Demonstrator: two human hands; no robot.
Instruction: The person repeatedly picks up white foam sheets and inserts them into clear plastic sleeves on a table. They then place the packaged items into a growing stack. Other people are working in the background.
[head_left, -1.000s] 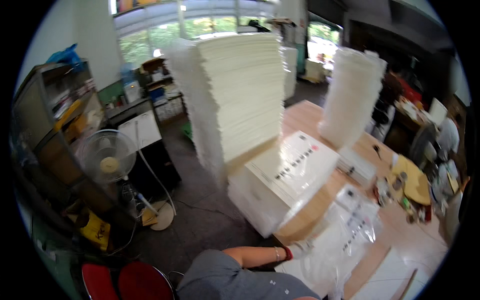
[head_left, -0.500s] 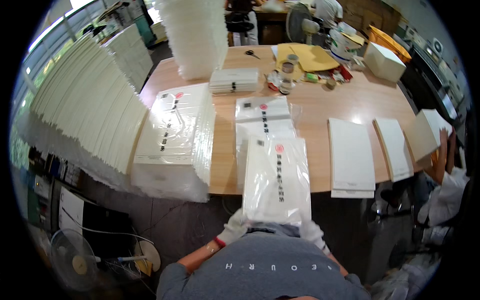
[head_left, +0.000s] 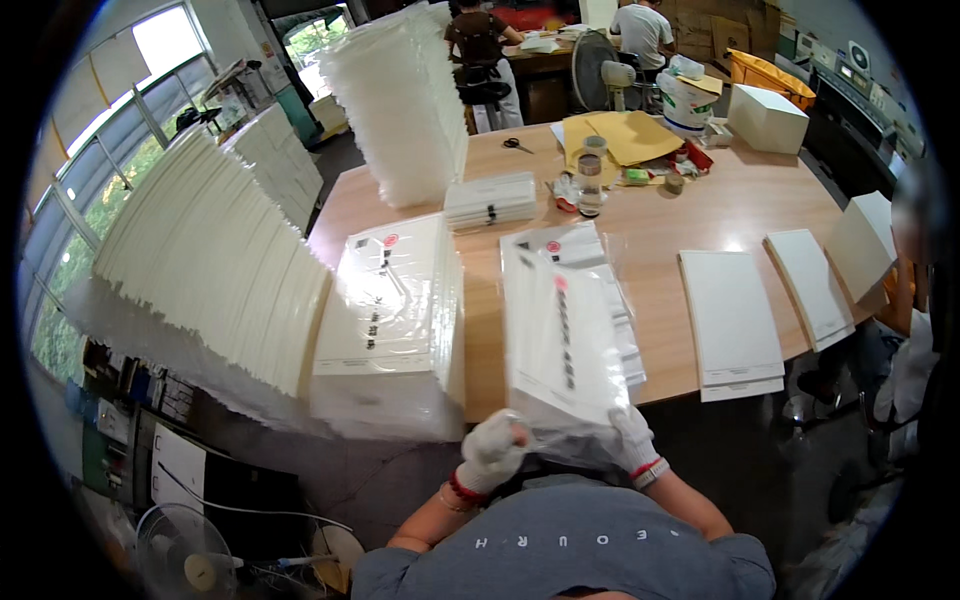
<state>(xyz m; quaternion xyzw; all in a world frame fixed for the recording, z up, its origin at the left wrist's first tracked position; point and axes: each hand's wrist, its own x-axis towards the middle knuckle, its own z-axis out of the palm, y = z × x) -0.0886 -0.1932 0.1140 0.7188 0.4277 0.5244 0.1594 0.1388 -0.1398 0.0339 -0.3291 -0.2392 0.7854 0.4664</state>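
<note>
A white printed packet in a clear plastic sleeve (head_left: 560,350) is tilted up at the table's front edge, slightly blurred by motion. My left hand (head_left: 493,452), in a white knit glove with a red cuff, is closed at its near left corner. My right hand (head_left: 632,442), gloved alike, grips the near right corner. Under and behind the packet, similar sleeved white packets (head_left: 622,300) lie on the table, partly hidden. To the left stands a thick pile of sleeved packets (head_left: 390,290) with the same print.
Tall white stacks (head_left: 215,270) fill the left side, another (head_left: 400,110) behind. White sheet stacks (head_left: 735,320) lie right, where another person's arm (head_left: 903,300) reaches in. Farther back are scissors (head_left: 517,146), a clear jar (head_left: 590,185) and yellow envelopes (head_left: 630,135). A fan (head_left: 190,560) stands lower left.
The packet has moved forward from my lap, over the packets on the table, its far end now overlapping them. Both hands have moved forward with it. The view has shifted too.
</note>
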